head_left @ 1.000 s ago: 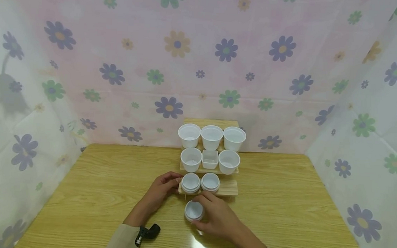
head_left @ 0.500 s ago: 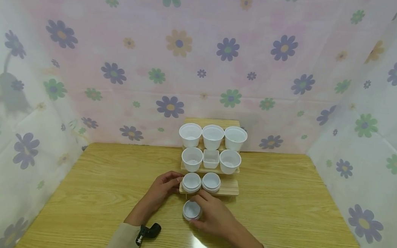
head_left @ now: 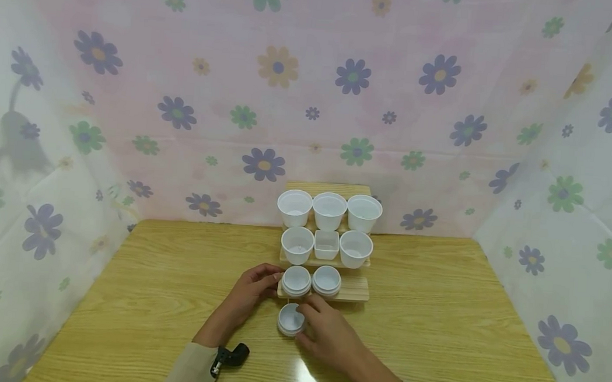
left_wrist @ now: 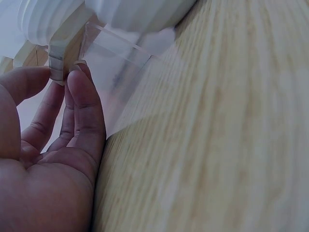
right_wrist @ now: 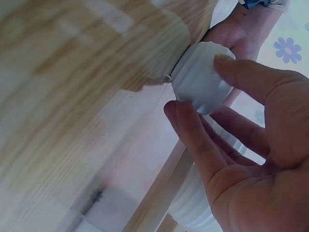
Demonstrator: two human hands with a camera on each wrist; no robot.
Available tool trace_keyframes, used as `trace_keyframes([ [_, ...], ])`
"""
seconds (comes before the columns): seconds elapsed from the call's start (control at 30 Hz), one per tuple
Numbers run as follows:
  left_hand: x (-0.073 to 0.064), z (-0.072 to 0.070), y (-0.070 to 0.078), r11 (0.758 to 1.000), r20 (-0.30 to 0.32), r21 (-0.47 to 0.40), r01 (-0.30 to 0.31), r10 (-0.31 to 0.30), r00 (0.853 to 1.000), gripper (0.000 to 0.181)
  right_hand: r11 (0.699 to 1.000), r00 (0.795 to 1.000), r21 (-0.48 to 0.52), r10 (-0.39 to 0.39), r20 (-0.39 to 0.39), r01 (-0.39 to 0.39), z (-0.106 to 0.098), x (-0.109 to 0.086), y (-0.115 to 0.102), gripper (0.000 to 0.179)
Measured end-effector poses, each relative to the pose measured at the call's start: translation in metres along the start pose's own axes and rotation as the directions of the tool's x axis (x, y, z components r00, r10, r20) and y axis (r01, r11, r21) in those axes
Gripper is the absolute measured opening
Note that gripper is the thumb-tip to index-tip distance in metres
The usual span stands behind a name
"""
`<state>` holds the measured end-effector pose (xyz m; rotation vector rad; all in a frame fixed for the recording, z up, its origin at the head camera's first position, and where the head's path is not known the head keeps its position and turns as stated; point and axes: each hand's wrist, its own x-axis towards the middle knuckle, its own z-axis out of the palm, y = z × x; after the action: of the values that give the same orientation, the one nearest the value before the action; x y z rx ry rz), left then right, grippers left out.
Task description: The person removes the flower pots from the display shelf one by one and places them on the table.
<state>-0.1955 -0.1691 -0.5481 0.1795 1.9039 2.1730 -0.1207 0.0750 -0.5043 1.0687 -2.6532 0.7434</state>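
My right hand [head_left: 331, 335] pinches a small round white ribbed pot [head_left: 290, 320] between thumb and fingertips, in front of a tiered wooden display stand [head_left: 355, 288]. In the right wrist view the thumb and fingertips press the sides of the pot [right_wrist: 200, 77], close to the tabletop. My left hand [head_left: 251, 290] grips the left end of the stand's lowest board; the left wrist view has the thumb and fingers on either side of that board end [left_wrist: 63, 58]. Two matching white pots, a left one [head_left: 296, 279] and a right one [head_left: 327, 280], sit on this board.
Wider white cups [head_left: 294, 208] line the top tier. On the middle tier, a square white cup [head_left: 326, 245] stands between two round ones. Clear supports [left_wrist: 120, 46] hold up the boards. A floral cloth [head_left: 215, 121] hangs behind the wooden table [head_left: 435, 316].
The right hand has shifted the pot slightly left and toward the stand. The left hand stays at the board end, and the head view has drifted a little.
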Motion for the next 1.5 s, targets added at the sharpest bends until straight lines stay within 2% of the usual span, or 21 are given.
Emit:
trace_keyframes([
  [0.17,0.000,0.000,0.000,1.000,-0.003,0.014,0.000,0.000,1.000,0.029,1.000,1.000,-0.018,0.004,-0.021,-0.005,0.000,0.000,-0.001,0.038],
  [0.47,-0.001,0.001,0.002,1.000,0.011,0.006,-0.009,0.009,1.000,0.030,0.999,0.999,-0.037,0.001,-0.040,-0.003,0.001,0.000,0.001,0.039],
  [0.7,-0.001,0.001,0.003,1.000,0.014,0.015,-0.001,0.001,1.000,0.035,0.996,0.994,-0.084,-0.050,-0.098,0.042,0.000,0.001,0.002,0.039],
  [0.9,-0.001,0.001,0.003,1.000,0.016,0.016,-0.001,0.001,1.000,0.035,0.994,0.985,-0.094,-0.070,-0.158,0.055,-0.012,0.001,-0.003,0.041],
  [1.2,0.000,0.001,0.003,1.000,0.008,0.016,0.000,0.000,1.000,0.031,0.997,0.954,-0.069,-0.061,-0.294,0.042,-0.033,0.003,-0.005,0.039],
  [1.5,-0.001,0.000,0.003,1.000,0.019,0.011,-0.004,0.004,1.000,0.034,0.997,0.920,-0.075,-0.001,-0.393,-0.031,-0.043,0.004,-0.002,0.038],
])
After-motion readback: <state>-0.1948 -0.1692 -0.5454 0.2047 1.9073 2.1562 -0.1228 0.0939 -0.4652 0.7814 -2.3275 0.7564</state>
